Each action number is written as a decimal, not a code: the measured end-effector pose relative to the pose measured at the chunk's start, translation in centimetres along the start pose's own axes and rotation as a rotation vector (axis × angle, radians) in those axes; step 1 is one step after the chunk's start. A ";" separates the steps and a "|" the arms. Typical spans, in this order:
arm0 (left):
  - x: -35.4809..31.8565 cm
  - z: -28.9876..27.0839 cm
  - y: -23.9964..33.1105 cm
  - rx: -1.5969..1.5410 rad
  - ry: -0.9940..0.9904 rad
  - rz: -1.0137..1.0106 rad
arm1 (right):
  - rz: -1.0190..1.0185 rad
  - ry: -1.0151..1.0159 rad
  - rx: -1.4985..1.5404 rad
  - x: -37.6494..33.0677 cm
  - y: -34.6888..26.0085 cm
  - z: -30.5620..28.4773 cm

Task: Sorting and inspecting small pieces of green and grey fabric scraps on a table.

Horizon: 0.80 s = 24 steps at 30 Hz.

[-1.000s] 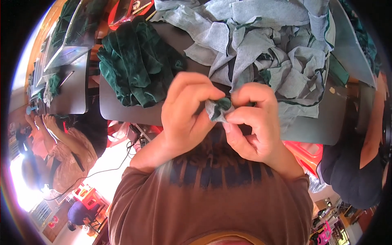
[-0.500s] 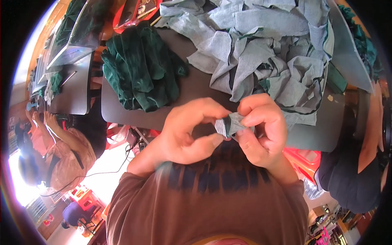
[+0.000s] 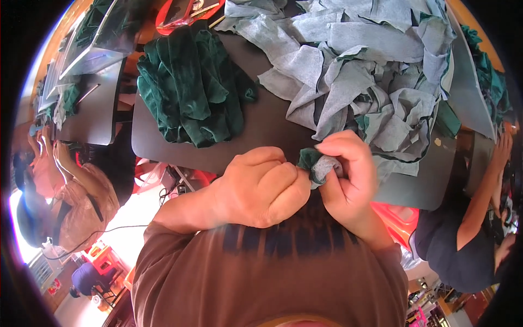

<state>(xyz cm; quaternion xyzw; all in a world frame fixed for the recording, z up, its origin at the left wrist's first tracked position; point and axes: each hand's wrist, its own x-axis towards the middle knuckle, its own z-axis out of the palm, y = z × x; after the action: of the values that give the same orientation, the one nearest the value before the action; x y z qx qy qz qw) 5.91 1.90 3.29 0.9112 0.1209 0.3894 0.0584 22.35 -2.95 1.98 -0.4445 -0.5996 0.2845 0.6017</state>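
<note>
My left hand (image 3: 261, 188) and my right hand (image 3: 348, 174) meet close to my chest, both pinching one small piece of cloth (image 3: 318, 163), dark green on one side and grey on the other. The piece is bunched between my fingertips, mostly hidden by them. Beyond my hands lies a big heap of grey cloth pieces (image 3: 359, 71) on the dark table (image 3: 261, 128). A pile of dark green velvet pieces (image 3: 190, 82) sits to the left on the same table.
A person in a beige top (image 3: 76, 191) sits at lower left beside a second grey table (image 3: 92, 117). Another person's arm (image 3: 485, 185) reaches in at the right edge. A red tray (image 3: 185, 13) lies at the table's far side.
My hands have dropped lower and nearer to my body with the small cloth piece, and the left fist has closed tighter over it.
</note>
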 end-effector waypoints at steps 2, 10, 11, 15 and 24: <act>-0.3 0.2 -0.2 -0.031 0.052 -0.066 | 0.041 -0.142 -0.035 0.6 0.0 -0.4; -0.7 -1.2 -0.2 -0.923 0.037 -0.763 | 0.178 -0.180 0.285 0.1 0.0 0.4; -0.8 -1.2 -0.1 -1.117 0.004 -0.842 | 0.247 -0.162 0.383 0.0 -0.2 0.5; -0.7 -1.0 -1.7 -0.728 0.010 -0.381 | 0.490 -0.153 0.544 0.5 -0.8 0.7; -0.7 -1.4 -1.2 -0.817 0.052 -0.696 | 0.816 -0.274 0.812 0.8 -0.5 0.7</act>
<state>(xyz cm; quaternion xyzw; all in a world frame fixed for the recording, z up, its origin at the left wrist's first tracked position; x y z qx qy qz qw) 4.20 2.90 3.55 0.7103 0.2559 0.3847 0.5310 21.68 -2.33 2.67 -0.3326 -0.2955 0.7543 0.4828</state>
